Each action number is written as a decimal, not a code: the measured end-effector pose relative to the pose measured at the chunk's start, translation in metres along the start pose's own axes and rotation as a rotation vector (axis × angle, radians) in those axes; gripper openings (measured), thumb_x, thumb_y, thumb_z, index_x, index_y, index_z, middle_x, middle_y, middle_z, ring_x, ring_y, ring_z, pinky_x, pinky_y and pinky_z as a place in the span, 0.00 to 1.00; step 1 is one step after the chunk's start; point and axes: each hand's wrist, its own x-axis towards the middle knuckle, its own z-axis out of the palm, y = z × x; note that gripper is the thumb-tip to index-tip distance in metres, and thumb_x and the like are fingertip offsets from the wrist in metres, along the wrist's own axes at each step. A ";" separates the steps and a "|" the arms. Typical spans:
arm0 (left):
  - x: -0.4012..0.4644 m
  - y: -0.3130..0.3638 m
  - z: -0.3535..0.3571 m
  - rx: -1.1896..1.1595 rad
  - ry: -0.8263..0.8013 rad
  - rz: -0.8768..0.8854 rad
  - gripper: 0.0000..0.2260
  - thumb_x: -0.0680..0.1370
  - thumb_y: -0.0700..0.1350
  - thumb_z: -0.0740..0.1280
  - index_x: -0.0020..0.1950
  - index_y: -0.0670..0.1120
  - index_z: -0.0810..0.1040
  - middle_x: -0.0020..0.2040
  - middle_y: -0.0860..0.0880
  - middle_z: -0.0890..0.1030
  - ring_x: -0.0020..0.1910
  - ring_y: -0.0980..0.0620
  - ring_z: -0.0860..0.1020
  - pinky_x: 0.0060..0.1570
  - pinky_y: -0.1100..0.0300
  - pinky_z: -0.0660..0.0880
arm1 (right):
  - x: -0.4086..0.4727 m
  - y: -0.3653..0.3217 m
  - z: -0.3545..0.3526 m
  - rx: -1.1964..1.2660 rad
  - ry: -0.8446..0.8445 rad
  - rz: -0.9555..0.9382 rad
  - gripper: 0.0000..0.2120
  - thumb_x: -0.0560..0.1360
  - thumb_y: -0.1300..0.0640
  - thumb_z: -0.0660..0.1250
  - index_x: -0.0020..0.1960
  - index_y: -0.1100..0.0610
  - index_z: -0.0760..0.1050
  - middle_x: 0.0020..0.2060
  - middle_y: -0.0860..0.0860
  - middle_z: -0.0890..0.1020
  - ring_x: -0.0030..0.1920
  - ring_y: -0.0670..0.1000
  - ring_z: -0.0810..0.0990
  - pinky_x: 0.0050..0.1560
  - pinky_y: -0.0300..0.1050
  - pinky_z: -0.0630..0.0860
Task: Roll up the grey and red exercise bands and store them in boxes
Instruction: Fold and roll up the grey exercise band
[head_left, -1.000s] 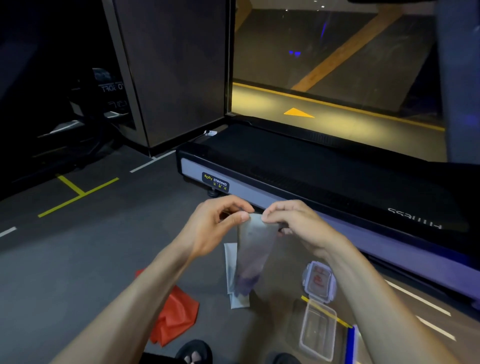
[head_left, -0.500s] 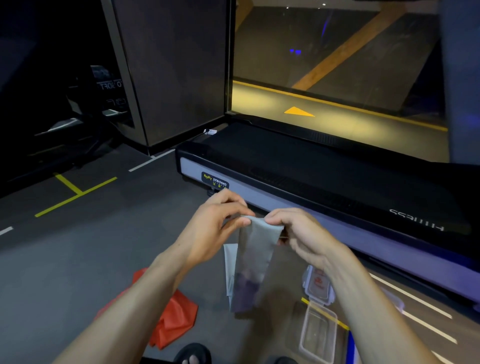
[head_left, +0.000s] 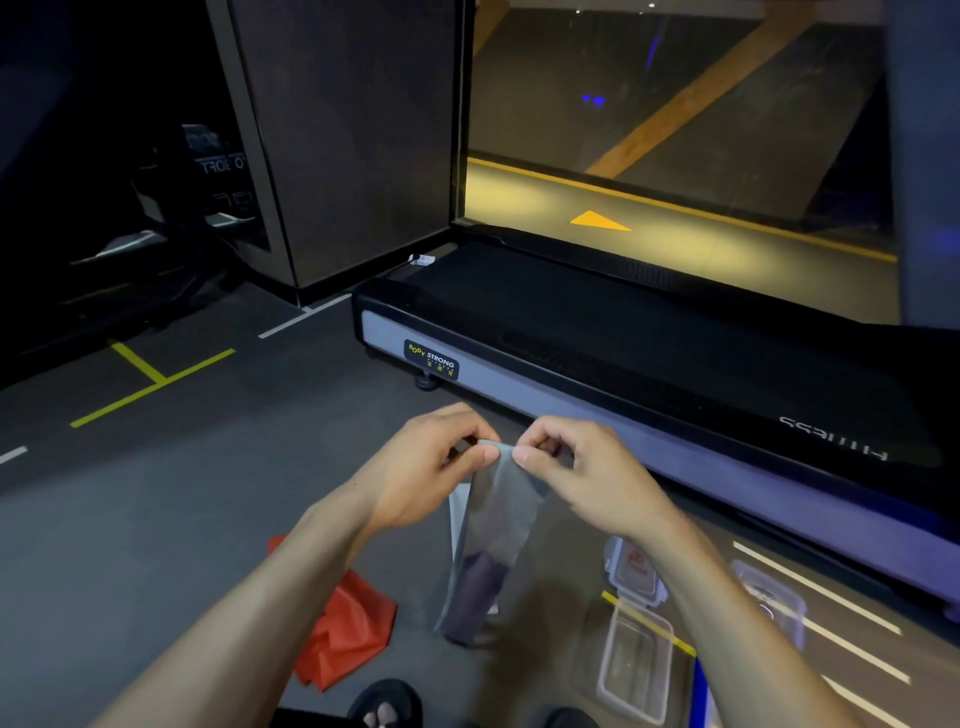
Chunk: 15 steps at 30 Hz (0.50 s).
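**Grey band: top edge pinched, roll just starting**

Treadmill (head_left: 623, 353) fills the far side, floor (head_left: 156, 519) in front. Two bands in view. One red band (head_left: 343, 634) lies crumpled on the floor at lower left, untouched. One grey band (head_left: 493, 519) hangs from both hands, its lower end reaching down near the floor. Left hand (head_left: 421, 467) and right hand (head_left: 587, 473) each pinch the top edge between thumb and curled fingers, close together.

Step in hand, by my reading: beginning the grey roll. Next move calls for turning the edge over tightly and evenly, keeping the width square.

Boxes: one open clear box (head_left: 634, 665) with hinged lid (head_left: 636, 569) at lower right; a second clear box (head_left: 769, 597) just beyond the right forearm, partly hidden.
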 end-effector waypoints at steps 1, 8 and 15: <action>0.000 0.001 0.001 -0.023 0.007 -0.015 0.03 0.82 0.46 0.68 0.51 0.50 0.82 0.46 0.57 0.80 0.47 0.59 0.79 0.45 0.72 0.71 | 0.000 0.000 0.000 -0.023 0.013 -0.007 0.04 0.78 0.53 0.71 0.44 0.48 0.80 0.40 0.46 0.81 0.43 0.45 0.78 0.47 0.42 0.74; 0.001 -0.004 0.004 -0.247 0.034 -0.132 0.04 0.79 0.47 0.72 0.52 0.54 0.85 0.47 0.58 0.86 0.48 0.58 0.84 0.54 0.54 0.79 | 0.003 -0.002 0.001 -0.077 -0.006 0.040 0.06 0.80 0.54 0.68 0.44 0.49 0.79 0.39 0.45 0.80 0.40 0.42 0.76 0.41 0.35 0.67; -0.002 -0.008 0.012 -0.544 -0.016 -0.222 0.10 0.79 0.45 0.71 0.60 0.48 0.81 0.48 0.49 0.85 0.49 0.54 0.83 0.52 0.61 0.78 | 0.006 -0.005 0.001 0.001 -0.101 0.101 0.06 0.80 0.56 0.67 0.45 0.51 0.80 0.34 0.45 0.79 0.34 0.40 0.72 0.40 0.40 0.71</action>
